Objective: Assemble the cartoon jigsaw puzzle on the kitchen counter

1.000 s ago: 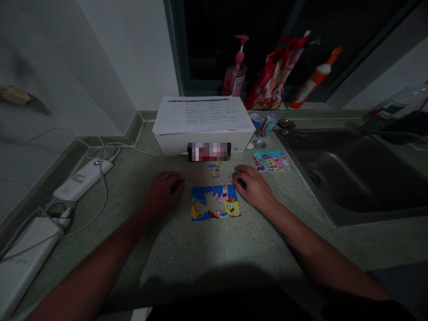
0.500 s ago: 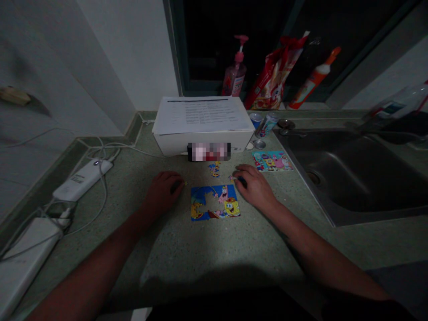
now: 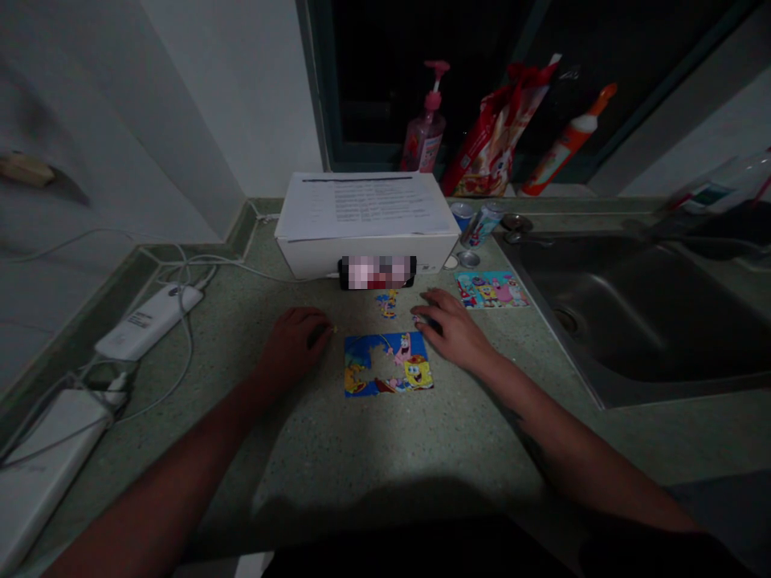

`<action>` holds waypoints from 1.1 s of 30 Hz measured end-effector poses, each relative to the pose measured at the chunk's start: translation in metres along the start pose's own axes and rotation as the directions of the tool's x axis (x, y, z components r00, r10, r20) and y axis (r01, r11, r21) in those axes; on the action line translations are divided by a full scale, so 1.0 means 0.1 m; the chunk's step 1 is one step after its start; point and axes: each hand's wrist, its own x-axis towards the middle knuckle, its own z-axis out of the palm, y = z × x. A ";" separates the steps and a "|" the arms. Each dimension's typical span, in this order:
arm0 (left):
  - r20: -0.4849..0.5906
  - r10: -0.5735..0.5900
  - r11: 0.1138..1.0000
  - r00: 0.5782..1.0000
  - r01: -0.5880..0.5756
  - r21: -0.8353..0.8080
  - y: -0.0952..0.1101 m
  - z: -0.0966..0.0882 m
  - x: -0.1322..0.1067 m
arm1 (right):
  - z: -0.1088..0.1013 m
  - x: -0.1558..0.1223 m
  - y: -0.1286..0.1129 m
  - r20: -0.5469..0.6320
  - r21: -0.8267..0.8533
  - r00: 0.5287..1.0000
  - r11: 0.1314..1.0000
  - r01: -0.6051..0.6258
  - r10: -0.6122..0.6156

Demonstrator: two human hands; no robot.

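Observation:
A small cartoon jigsaw puzzle [image 3: 388, 365], partly assembled with a gap in its middle, lies on the green speckled counter [image 3: 361, 449]. My left hand [image 3: 293, 341] rests curled on the counter just left of the puzzle, fingers closed over something I cannot make out. My right hand [image 3: 453, 327] sits at the puzzle's upper right corner, fingers bent down on the counter over a small piece. A few loose puzzle pieces [image 3: 387, 303] lie just beyond the puzzle, between my hands. A picture card [image 3: 491, 289] with the same cartoon lies to the right.
A white box [image 3: 367, 225] topped with a printed sheet stands behind the puzzle. A steel sink [image 3: 638, 313] is on the right. White power bricks [image 3: 148, 321] and cables lie left. A pink pump bottle [image 3: 425, 132], red bag [image 3: 494, 136] and small cans [image 3: 475, 221] stand at the back.
My right hand has slid slightly left toward the loose pieces. My left hand has stayed in place.

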 end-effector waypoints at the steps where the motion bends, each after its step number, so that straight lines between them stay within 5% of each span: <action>1: 0.002 -0.003 1.000 1.000 0.003 0.001 0.00 0.00 0.00 | 0.00 0.00 0.01 0.000 0.005 1.000 1.000 -0.003 0.003; 12: 0.015 -0.016 1.000 1.000 0.016 -0.001 0.00 -0.01 0.01 | 0.03 0.05 0.06 0.016 0.067 0.999 0.997 -0.036 0.035; 23: -0.003 -0.016 1.000 1.000 0.016 -0.011 0.02 -0.03 0.01 | -0.15 0.02 -0.16 -0.013 0.199 0.992 0.973 -0.118 0.123; 28: -0.051 -0.012 0.999 0.999 0.009 -0.045 0.12 -0.07 -0.01 | -0.16 -0.07 -0.28 0.065 0.457 0.959 0.847 -0.274 0.275; 33: -0.055 0.107 0.977 0.993 -0.115 -0.181 0.47 -0.08 -0.10 | -0.16 -0.09 -0.42 0.251 0.614 0.914 0.677 -0.405 0.319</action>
